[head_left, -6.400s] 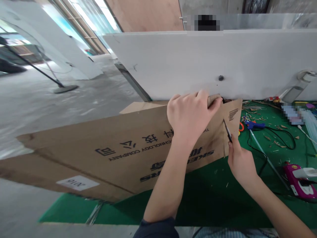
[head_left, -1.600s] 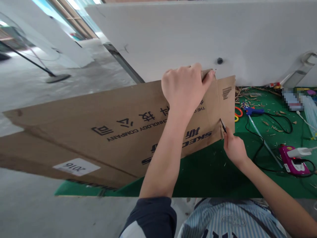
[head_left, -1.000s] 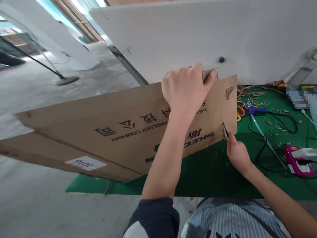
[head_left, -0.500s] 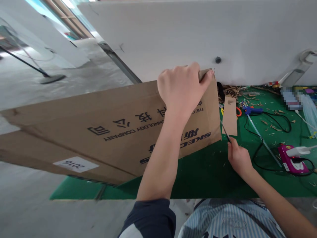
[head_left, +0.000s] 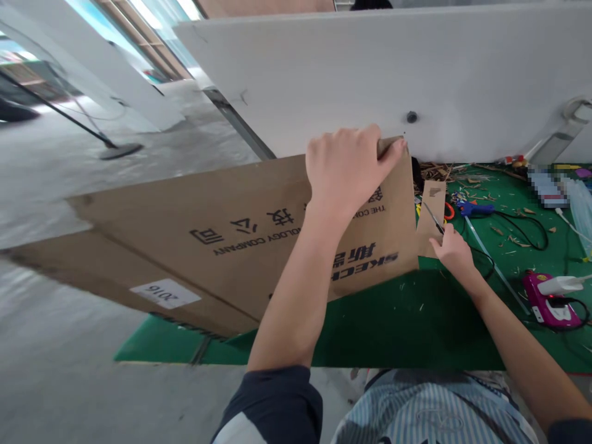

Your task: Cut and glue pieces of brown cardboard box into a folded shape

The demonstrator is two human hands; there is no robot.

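My left hand (head_left: 345, 166) is closed over the top edge of a large printed cardboard sheet (head_left: 240, 203), near its right end. The brown sheet stands tilted on the table and stretches far to the left, with dark lettering and a white "2016" label (head_left: 165, 293). To the right of the sheet's edge, my right hand (head_left: 454, 251) is wrapped round a knife (head_left: 433, 216) with a thin blade and dark handle. The blade points up and left, over a small cardboard strip (head_left: 431, 222) lying on the table. Part of the lettering is hidden behind my left arm.
On the green table (head_left: 379, 327) lie a blue glue gun (head_left: 478, 209), its black cord, a clear stick and orange-handled scissors (head_left: 449, 211). A magenta power strip (head_left: 552, 301) with a white plug sits at right. Cardboard scraps lie along the white panel (head_left: 324, 80).
My right hand and the knife have moved up, away from the sheet's right edge to over the small strip. My left hand keeps its grip on the sheet. The view has shifted slightly.
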